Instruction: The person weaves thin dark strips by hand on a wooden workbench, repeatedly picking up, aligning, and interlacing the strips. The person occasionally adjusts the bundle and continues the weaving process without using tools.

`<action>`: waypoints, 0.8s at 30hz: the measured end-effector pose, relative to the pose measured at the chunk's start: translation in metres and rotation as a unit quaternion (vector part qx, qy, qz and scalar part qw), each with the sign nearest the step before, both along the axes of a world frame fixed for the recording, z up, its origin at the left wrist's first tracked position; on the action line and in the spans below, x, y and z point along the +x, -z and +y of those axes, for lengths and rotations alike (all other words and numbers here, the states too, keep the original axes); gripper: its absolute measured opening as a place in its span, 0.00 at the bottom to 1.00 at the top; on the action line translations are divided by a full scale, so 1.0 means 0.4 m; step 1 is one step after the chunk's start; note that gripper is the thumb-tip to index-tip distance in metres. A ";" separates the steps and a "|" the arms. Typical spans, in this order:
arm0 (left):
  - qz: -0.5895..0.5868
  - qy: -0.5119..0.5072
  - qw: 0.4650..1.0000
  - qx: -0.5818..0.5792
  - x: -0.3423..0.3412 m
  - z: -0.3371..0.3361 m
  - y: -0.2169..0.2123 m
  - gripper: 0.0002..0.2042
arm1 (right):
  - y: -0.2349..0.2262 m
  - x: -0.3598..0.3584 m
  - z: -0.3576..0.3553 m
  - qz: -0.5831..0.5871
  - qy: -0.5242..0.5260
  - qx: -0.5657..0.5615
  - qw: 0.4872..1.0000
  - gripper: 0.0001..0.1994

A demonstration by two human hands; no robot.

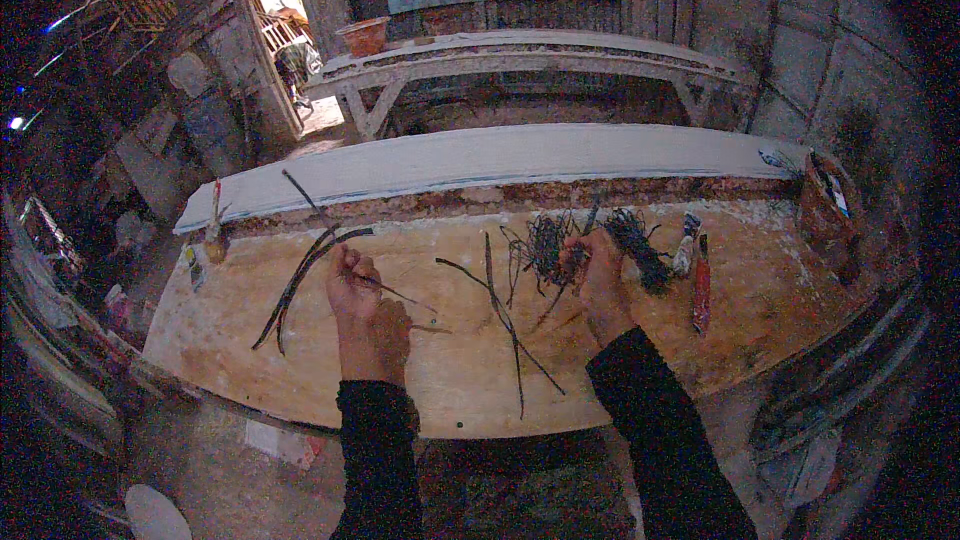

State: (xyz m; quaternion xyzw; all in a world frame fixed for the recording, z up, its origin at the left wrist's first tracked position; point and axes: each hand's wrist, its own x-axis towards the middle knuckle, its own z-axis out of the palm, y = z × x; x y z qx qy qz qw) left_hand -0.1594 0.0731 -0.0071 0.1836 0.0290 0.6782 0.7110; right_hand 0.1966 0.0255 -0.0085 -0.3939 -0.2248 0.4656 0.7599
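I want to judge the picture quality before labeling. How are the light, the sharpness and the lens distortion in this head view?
Head view: dim, bluish light, with a bright doorway top left; dark vignette at all corners; the long plank and bench edge bow from fisheye; thin dark strips near the left hand read clearly, the tangle at the right hand looks soft and noisy.

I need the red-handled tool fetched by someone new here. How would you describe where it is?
Start at the wooden workbench. Look toward its right side, past the right hand and the dark tangle of wire. The red-handled tool lies alone, lengthwise, the only red thing among dark strands.
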 end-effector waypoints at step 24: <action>0.787 -0.392 0.385 0.280 0.261 -0.080 -0.008 0.32 | -0.045 -0.126 -0.098 -0.535 -0.132 0.094 0.829 0.05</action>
